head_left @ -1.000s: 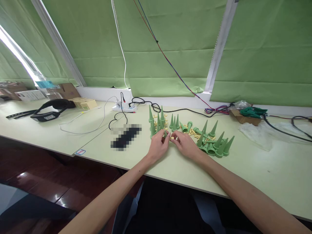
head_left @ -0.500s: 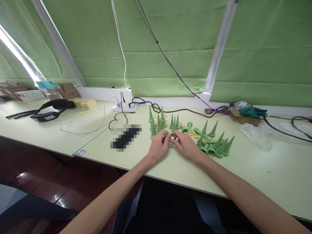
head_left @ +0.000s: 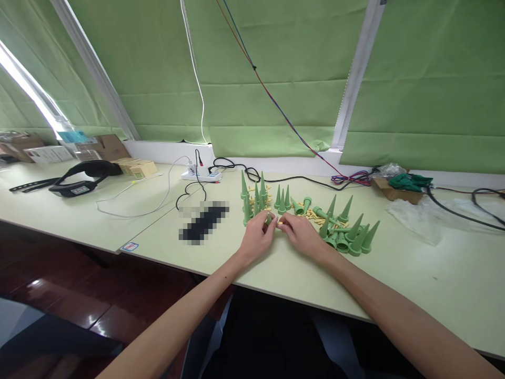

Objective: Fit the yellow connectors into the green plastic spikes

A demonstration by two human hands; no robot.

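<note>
My left hand (head_left: 258, 236) is closed on a green cone, whose tip (head_left: 269, 217) shows between thumb and fingers. Close beside it, my right hand (head_left: 300, 231) pinches a small yellow piece (head_left: 280, 223) at its fingertips. Upright green cones (head_left: 256, 197) with yellow pieces around them stand behind my left hand. Three more cones (head_left: 282, 200) stand just behind the gap between my hands. To the right lie and stand several green cones (head_left: 357, 237), some tipped over with their hollow ends showing, among scattered yellow pieces (head_left: 311, 214).
A power strip (head_left: 201, 176) with cables sits at the back. A black pixelated item (head_left: 203, 223) lies left of my hands. Farther left are a black headband device (head_left: 81, 179) and yellow boxes (head_left: 138, 167). A cardboard box (head_left: 396, 190) and plastic bags (head_left: 414, 218) are at right.
My right fingertips have shifted slightly and drawn closer together around the yellow piece. My left hand stays nearly in place, and the cone tip in it shows a little more clearly.
</note>
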